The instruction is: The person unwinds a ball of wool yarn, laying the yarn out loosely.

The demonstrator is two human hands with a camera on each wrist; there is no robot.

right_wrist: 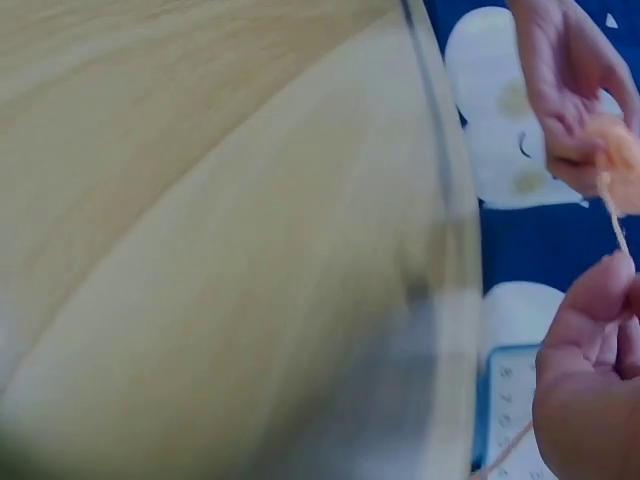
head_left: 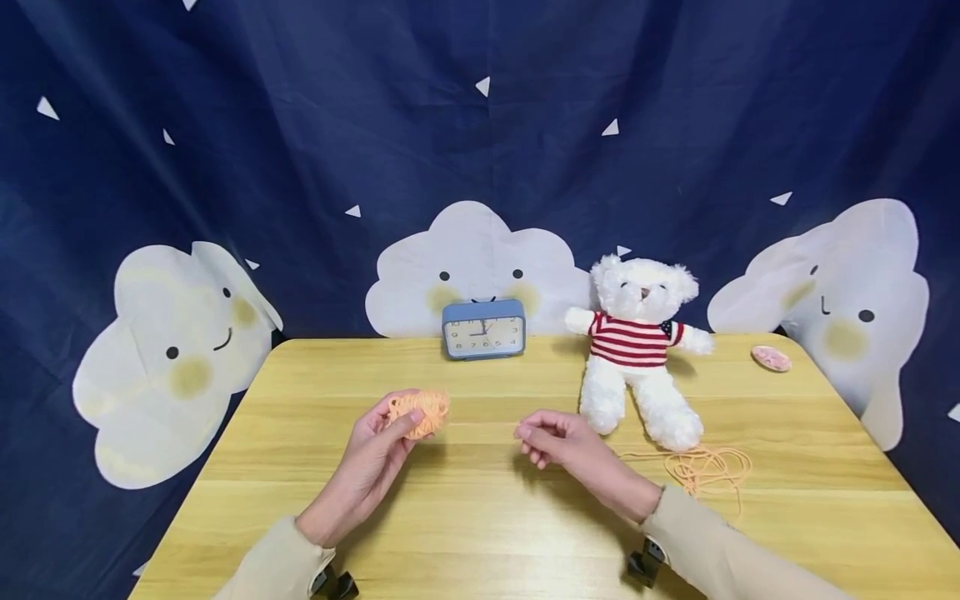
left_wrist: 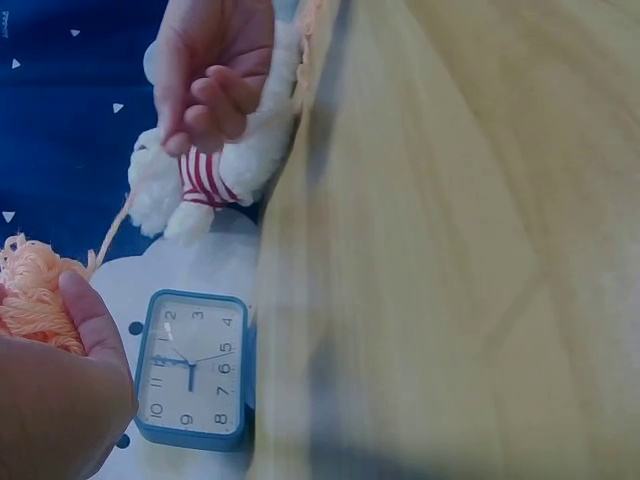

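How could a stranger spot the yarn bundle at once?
Find the wooden table, then the left hand above it. That hand holds the bundle, a peach oblong. Unlike the loose strands beside the bear, it is wound thick and compact.

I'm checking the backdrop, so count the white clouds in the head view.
3: left cloud at the far left, middle cloud partly behind the clock, right cloud right of the teddy bear. Others may be hidden.

table (head_left: pixel 480 525) with clock (head_left: pixel 484 332), bear (head_left: pixel 632 342), yarn (head_left: pixel 696 472)
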